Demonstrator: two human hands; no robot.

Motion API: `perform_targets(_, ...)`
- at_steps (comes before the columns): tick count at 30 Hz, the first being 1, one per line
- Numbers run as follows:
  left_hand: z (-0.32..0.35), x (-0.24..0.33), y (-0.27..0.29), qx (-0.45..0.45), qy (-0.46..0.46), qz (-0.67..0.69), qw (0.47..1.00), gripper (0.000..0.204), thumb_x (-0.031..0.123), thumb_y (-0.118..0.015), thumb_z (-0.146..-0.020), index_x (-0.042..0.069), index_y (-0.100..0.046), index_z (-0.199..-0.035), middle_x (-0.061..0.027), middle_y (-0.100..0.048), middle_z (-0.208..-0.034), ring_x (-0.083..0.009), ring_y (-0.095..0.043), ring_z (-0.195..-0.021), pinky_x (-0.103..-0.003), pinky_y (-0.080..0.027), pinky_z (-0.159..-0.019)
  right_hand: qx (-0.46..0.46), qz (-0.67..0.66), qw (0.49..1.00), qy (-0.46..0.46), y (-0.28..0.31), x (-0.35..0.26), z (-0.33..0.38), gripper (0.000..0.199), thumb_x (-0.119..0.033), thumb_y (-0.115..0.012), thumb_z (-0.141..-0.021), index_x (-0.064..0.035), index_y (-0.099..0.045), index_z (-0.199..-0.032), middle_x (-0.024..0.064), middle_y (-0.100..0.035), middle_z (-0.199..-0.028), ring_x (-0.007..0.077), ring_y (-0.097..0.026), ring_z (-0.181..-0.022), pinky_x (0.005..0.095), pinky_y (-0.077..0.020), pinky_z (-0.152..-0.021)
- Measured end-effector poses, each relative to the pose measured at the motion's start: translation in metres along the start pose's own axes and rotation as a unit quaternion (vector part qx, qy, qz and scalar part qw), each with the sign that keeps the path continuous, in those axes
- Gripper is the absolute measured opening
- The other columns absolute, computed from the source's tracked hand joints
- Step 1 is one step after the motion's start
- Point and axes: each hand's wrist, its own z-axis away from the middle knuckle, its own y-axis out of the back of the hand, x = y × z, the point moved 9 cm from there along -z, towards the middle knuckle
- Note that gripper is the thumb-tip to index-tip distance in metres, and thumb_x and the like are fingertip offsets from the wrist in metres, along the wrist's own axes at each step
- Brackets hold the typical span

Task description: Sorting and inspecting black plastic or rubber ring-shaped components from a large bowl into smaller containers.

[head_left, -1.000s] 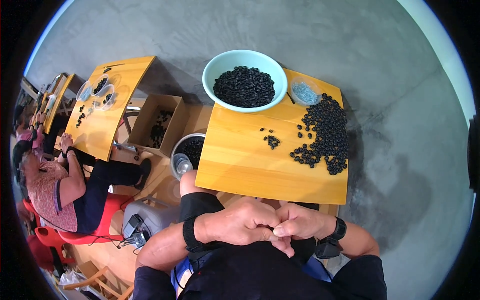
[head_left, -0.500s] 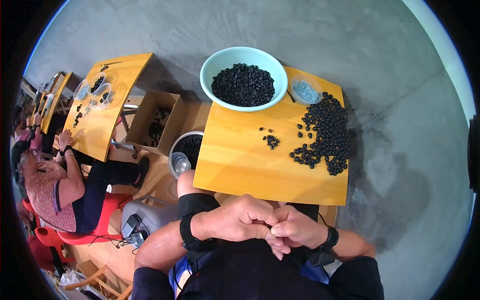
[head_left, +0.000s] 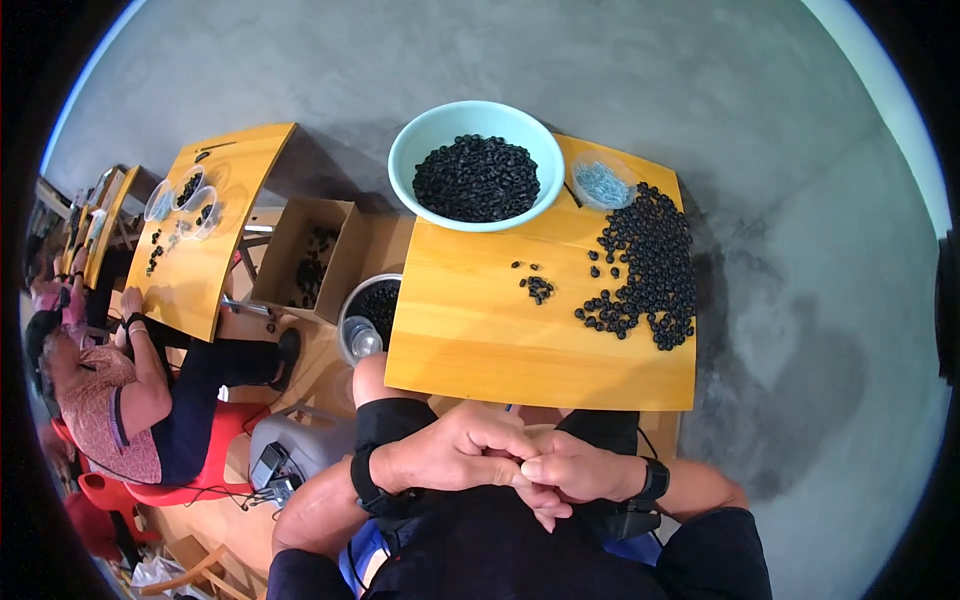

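Observation:
Close to my body, just off the table's near edge, my left hand (head_left: pixel 462 447) and my right hand (head_left: pixel 578 468) meet with fingers and thumbs pinched together. Whatever lies between the fingertips is hidden. On the wooden table (head_left: pixel 470 340) beyond them is a small group of black parts (head_left: pixel 537 289). A wide spread of round black pieces (head_left: pixel 650 260) covers the table's right side. A pale blue basin (head_left: pixel 405 165) full of small black parts (head_left: pixel 477 180) stands at the far left. Beside it is a clear tub of thin bluish pieces (head_left: pixel 603 183).
Left of my table are a cardboard box (head_left: pixel 335 255) with black parts and a metal pot (head_left: pixel 350 300) holding black parts and a clear cup (head_left: pixel 362 336). A seated person (head_left: pixel 110 400) works at another table (head_left: pixel 215 220). A grey stool (head_left: pixel 290 440) carries small devices. A grey wall (head_left: pixel 800 200) rises behind.
My hands have drawn closer together and overlap more, shifting slightly left in view. The view itself has tilted a little. The parts on the table look unmoved.

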Motion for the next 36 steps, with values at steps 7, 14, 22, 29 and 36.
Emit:
perform_targets(7, 0.018, -0.036, 0.015, 0.075, 0.079, 0.125, 0.986, 0.020, 0.005, -0.076, -0.082, -0.001, -0.068, -0.100, -0.0008, -0.065, -0.082, -0.0067, -0.055, -0.072, -0.023, -0.043, -0.062, 0.057, -0.095, 0.994, 0.023, 0.009, 0.019, -0.022, 0.032, -0.014, -0.039, -0.093, -0.0090, -0.038, -0.061, 0.0002, -0.037, -0.050, 0.0124, -0.042, -0.040, 0.0350, -0.0533, -0.052)
perform_targets(14, 0.017, -0.046, 0.034, 0.151, 0.097, 0.123, 0.976, 0.053, 0.001, -0.072, -0.083, 0.005, -0.053, -0.133, 0.0060, -0.050, -0.082, -0.0035, -0.048, -0.074, -0.019, -0.040, -0.065, 0.179, 0.198, 0.961, 0.076, 0.076, -0.027, -0.006, 0.042, -0.034, -0.045, -0.098, -0.0043, -0.053, -0.070, 0.0052, -0.053, -0.057, 0.0142, -0.055, -0.046, 0.0317, -0.0528, -0.050)
perform_targets(22, 0.077, -0.117, 0.113, 0.406, 0.101, -0.421, 0.804, 0.046, 0.009, -0.073, -0.072, -0.001, -0.060, -0.115, -0.0160, -0.061, -0.103, -0.0288, -0.059, -0.093, -0.036, -0.048, -0.084, 0.469, 0.749, 0.458, 0.095, 0.194, -0.085, 0.012, 0.020, -0.018, -0.055, -0.080, 0.0023, -0.058, -0.078, 0.0219, -0.062, -0.062, 0.0391, -0.063, -0.059, 0.0486, -0.0511, -0.057)
perform_targets(29, 0.056, -0.141, 0.115, 0.401, 0.086, -0.540, 0.735, 0.048, 0.016, -0.073, -0.070, 0.003, -0.059, -0.115, -0.0168, -0.053, -0.124, -0.0376, -0.046, -0.117, -0.045, -0.040, -0.098, 0.491, 0.788, 0.368, 0.044, 0.227, -0.083, 0.014, 0.020, -0.011, -0.054, -0.078, 0.0037, -0.059, -0.090, 0.0184, -0.064, -0.063, 0.0335, -0.065, -0.057, 0.0435, -0.0529, -0.053)
perform_targets(36, 0.052, -0.148, 0.122, 0.399, 0.090, -0.512, 0.755, 0.050, 0.020, -0.075, -0.069, 0.005, -0.060, -0.115, -0.0146, -0.050, -0.127, -0.0352, -0.043, -0.123, -0.046, -0.036, -0.100, 0.481, 0.783, 0.387, 0.075, 0.200, -0.078, -0.005, 0.024, -0.019, -0.058, -0.080, 0.0002, -0.060, -0.094, 0.0174, -0.064, -0.068, 0.0337, -0.065, -0.060, 0.0444, -0.0526, -0.056)
